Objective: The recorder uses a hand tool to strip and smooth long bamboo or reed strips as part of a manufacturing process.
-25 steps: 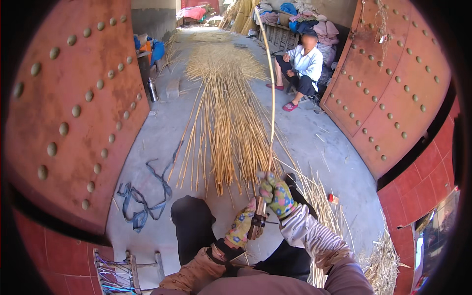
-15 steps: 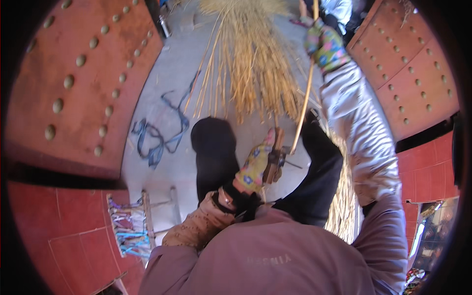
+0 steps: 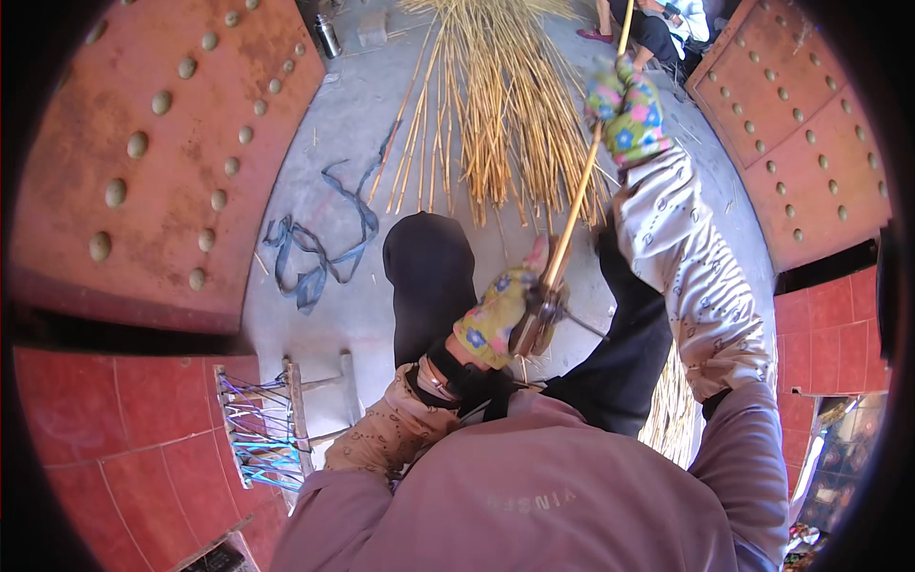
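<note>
My left hand (image 3: pixel 497 317), in a flowered glove, is closed around a small wooden block tool (image 3: pixel 530 336) with a dark metal piece and a thin rod sticking out to the right. It holds the tool low between my knees. My right hand (image 3: pixel 629 116), also gloved, is closed around a long yellow reed stalk (image 3: pixel 580 188) farther off to the right. The stalk slants down from that hand, and its near end lies against the top of the tool. Whether the end has entered the tool cannot be made out. Part of the tool is hidden behind my left fingers.
A spread of reed stalks (image 3: pixel 496 124) lies on the floor ahead. More pale stalks (image 3: pixel 667 419) lie beside my right leg. To the left are a blue strap (image 3: pixel 315 257) and a stool with corded seat (image 3: pixel 262 429). Studded red doors (image 3: pixel 181 162) flank me; another person (image 3: pixel 667 29) sits far right.
The stalk's near end has shifted left, from beside the tool onto its top. My right hand has come slightly nearer. The whole view has shifted a little.
</note>
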`<action>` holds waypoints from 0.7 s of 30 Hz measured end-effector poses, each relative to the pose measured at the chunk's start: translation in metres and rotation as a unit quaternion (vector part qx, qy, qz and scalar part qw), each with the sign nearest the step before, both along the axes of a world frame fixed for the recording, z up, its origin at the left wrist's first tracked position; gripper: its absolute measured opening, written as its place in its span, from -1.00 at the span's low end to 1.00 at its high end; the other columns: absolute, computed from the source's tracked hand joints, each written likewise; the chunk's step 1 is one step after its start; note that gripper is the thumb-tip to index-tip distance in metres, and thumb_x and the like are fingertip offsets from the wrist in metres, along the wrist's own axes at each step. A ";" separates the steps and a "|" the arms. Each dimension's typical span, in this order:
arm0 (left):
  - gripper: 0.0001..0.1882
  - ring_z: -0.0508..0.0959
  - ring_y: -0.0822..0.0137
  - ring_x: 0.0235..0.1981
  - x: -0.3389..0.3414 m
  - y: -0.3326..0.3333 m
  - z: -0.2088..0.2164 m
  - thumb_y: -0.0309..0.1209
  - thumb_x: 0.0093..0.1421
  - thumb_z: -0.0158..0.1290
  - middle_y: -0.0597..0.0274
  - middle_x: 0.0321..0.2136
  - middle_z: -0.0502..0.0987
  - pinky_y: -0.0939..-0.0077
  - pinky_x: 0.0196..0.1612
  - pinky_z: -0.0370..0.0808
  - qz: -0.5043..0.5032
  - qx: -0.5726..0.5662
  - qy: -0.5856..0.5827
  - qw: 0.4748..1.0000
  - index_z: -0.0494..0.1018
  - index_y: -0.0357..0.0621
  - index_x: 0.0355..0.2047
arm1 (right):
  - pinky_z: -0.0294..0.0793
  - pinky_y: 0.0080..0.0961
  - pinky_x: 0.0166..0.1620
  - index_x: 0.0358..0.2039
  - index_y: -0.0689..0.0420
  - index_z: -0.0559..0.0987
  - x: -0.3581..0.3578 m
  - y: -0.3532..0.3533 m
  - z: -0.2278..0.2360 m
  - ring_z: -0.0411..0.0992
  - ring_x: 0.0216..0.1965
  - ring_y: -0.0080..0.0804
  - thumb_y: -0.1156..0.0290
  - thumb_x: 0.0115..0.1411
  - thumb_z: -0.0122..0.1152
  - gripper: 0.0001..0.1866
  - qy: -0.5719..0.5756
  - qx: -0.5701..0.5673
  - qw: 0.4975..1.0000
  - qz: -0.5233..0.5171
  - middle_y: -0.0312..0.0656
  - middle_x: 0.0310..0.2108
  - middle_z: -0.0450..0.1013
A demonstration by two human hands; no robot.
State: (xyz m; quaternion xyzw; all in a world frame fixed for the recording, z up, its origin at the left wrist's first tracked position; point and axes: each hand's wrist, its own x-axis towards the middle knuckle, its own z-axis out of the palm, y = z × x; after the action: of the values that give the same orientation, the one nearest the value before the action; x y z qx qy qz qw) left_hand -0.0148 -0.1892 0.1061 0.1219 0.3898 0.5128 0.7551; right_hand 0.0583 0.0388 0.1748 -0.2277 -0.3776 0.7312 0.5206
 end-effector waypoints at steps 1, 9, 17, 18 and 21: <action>-0.56 0.33 0.51 -0.76 -0.005 -0.001 -0.002 0.05 0.12 -0.29 0.37 -0.76 0.28 0.65 -0.75 0.23 0.003 -0.002 0.003 1.000 0.29 -0.07 -0.54 | 0.01 -0.70 -0.72 -0.41 0.21 0.38 -0.007 -0.016 -0.015 0.01 -0.78 -0.68 0.23 0.17 -0.19 -0.71 0.027 -0.025 0.998 0.043 -0.46 -0.75 0.07; -0.54 0.33 0.41 -0.82 -0.003 0.049 -0.002 0.07 0.10 -0.26 0.30 -0.76 0.30 0.55 -0.80 0.25 0.085 0.033 -0.010 0.996 0.31 -0.08 -0.54 | -0.04 -0.72 -0.73 -0.32 0.21 0.33 -0.024 -0.037 -0.013 -0.04 -0.78 -0.69 0.24 0.18 -0.21 -0.72 -0.048 -0.099 0.983 0.150 -0.47 -0.76 0.01; -0.54 0.27 0.46 -0.87 -0.004 0.077 0.010 0.12 0.05 -0.20 0.38 -0.79 0.27 0.61 -0.81 0.21 0.216 0.179 0.110 0.953 0.29 -0.01 -0.63 | 0.11 -0.66 -0.67 -0.35 0.19 0.41 -0.029 -0.017 -0.021 0.10 -0.73 -0.66 0.17 0.15 -0.15 -0.67 -0.061 -0.019 0.984 0.165 -0.47 -0.71 0.15; -0.55 0.26 0.50 -0.84 -0.001 0.081 0.022 0.11 0.04 -0.18 0.41 -0.80 0.25 0.66 -0.80 0.20 0.197 0.142 0.087 0.966 0.29 0.01 -0.64 | 0.20 -0.64 -0.56 -0.25 0.24 0.35 -0.016 -0.011 -0.014 0.18 -0.63 -0.60 0.19 0.15 -0.15 -0.65 -0.066 0.030 0.974 0.216 -0.39 -0.64 0.20; -0.58 0.23 0.58 -0.80 -0.004 0.111 0.017 0.10 0.03 -0.15 0.48 -0.80 0.22 0.74 -0.78 0.14 0.179 0.112 0.012 0.977 0.27 0.05 -0.66 | 0.34 -0.55 -0.25 -0.04 0.23 0.22 0.013 0.002 -0.010 0.34 -0.32 -0.43 0.23 0.14 -0.13 -0.57 -0.086 0.112 0.960 0.242 -0.21 -0.33 0.33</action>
State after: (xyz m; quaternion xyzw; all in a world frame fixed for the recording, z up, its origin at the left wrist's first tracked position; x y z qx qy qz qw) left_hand -0.0188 -0.0785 0.1233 0.1399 0.3546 0.6786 0.6278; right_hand 0.0710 0.0410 0.1644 -0.1315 -0.5440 0.7662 0.3157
